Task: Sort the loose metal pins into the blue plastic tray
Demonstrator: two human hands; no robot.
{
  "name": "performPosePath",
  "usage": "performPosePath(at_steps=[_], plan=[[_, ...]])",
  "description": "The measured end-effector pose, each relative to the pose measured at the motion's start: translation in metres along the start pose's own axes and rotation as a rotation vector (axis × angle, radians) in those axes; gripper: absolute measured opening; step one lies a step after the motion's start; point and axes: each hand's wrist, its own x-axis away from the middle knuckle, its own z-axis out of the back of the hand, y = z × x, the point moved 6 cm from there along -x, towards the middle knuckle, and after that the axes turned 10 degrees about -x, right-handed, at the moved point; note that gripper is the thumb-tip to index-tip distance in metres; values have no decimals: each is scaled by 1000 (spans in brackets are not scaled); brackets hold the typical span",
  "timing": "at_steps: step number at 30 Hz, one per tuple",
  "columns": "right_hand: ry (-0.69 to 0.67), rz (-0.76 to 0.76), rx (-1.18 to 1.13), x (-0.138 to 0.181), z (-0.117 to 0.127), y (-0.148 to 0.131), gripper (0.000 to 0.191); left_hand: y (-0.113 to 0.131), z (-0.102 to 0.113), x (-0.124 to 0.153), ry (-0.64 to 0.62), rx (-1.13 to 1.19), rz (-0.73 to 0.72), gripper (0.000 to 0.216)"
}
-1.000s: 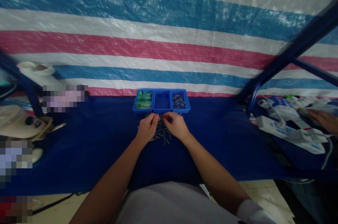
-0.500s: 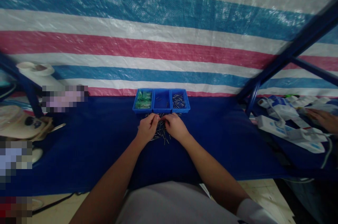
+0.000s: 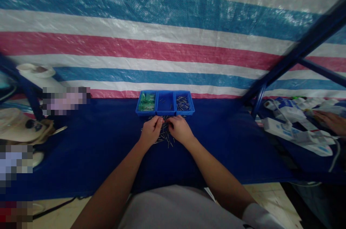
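A heap of small metal pins (image 3: 164,136) lies on the blue table cloth (image 3: 94,142), just in front of three small blue bins. My left hand (image 3: 151,131) and my right hand (image 3: 180,130) rest on the heap with fingers curled, fingertips nearly touching above it. Each seems to pinch pins, too small to make out. The left bin (image 3: 146,102) holds green parts, the middle bin (image 3: 165,103) a few pins, the right bin (image 3: 184,103) many pins.
A striped tarp (image 3: 173,34) hangs behind the table. White power strips and boxes (image 3: 294,124) lie at the right, where another person's hand (image 3: 331,121) shows. A blue metal frame post (image 3: 292,59) slants on the right. A white roll (image 3: 40,72) and beige device (image 3: 18,126) stand at the left.
My two hands have drawn slightly closer together over the pin heap. Nothing else has moved.
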Motion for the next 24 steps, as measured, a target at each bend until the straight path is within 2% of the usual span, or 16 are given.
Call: performPosePath(at_steps=[10,20,24], plan=[[-37,29,-74,-1,-2,1,26,2,1,0,6,-17,-3,31],[-70,20,-29,1,-3,0,22,2,0,-1,-3,-22,-7,32],[-23,-4,-33,2,-3,-1,27,1,0,-1,0,-19,-3,32]])
